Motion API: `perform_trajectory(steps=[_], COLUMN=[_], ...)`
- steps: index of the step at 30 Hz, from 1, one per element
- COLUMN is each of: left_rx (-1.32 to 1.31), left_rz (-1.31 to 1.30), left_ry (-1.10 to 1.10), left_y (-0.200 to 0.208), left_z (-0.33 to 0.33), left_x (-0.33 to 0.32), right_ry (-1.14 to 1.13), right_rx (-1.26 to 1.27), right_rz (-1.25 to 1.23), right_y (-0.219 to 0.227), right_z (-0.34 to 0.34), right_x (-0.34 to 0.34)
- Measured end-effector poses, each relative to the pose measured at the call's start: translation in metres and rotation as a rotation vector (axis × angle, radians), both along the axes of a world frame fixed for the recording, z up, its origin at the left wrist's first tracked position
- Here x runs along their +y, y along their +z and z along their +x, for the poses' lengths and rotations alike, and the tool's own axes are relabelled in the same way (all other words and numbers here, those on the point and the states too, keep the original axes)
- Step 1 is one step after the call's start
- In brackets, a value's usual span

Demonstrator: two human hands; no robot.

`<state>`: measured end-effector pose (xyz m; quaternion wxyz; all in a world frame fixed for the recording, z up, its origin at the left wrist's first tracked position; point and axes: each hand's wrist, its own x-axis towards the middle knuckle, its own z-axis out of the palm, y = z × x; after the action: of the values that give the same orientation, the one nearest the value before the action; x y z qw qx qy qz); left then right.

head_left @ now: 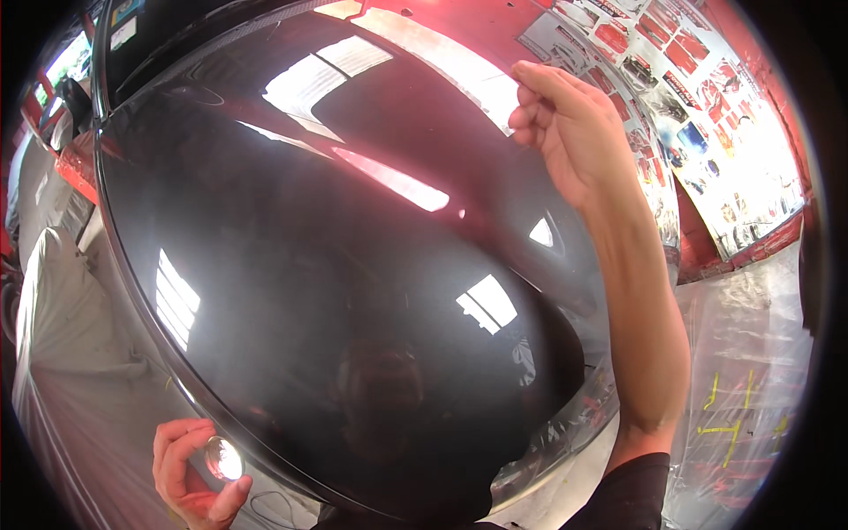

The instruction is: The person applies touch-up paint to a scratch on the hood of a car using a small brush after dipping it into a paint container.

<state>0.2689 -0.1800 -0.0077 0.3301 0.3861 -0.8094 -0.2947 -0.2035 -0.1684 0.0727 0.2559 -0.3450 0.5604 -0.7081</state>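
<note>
A glossy black car hood fills most of the view and mirrors ceiling lights and windows. My right hand is raised over its far right side. Its fingers are pinched on the edge of what looks like a thin clear film; how far the film reaches is hard to tell. My left hand is at the hood's near left edge. It is curled around a small round glowing lamp held close to the paint.
The car's windshield is at the top left. A red wall with posters stands to the right. Clear plastic sheeting with yellow marks covers the floor at the right. A pale cover drapes something at the left.
</note>
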Motion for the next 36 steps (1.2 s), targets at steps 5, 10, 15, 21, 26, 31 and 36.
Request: perform_trajectory(steps=[5, 10, 15, 21, 26, 31, 36], left_rx=[-0.018, 0.002, 0.014, 0.019, 0.035, 0.04, 0.042], left_rz=[-0.011, -0.011, 0.024, 0.001, 0.016, 0.015, 0.006], left_ry=[0.023, 0.053, 0.062, 0.031, 0.072, 0.055, 0.056], left_y=[0.007, 0.003, 0.006, 0.003, 0.002, -0.004, -0.005], left_z=[0.004, 0.006, -0.001, 0.002, 0.007, 0.006, 0.011], left_x=[-0.003, 0.0, 0.004, 0.001, 0.006, 0.003, 0.002], right_ry=[-0.107, -0.115, 0.095, 0.088, 0.003, -0.059, -0.05], right_rx=[-0.054, -0.133, -0.085, -0.036, -0.055, -0.08, -0.106], right_rz=[0.042, 0.108, 0.083, 0.162, 0.192, 0.194, 0.156], right_y=[-0.012, -0.019, -0.015, -0.012, -0.023, -0.033, -0.033], right_z=[-0.032, -0.039, -0.002, 0.034, 0.052, 0.057, 0.067], right_x=[-0.034, -0.042, -0.062, -0.08, -0.092, -0.096, -0.099])
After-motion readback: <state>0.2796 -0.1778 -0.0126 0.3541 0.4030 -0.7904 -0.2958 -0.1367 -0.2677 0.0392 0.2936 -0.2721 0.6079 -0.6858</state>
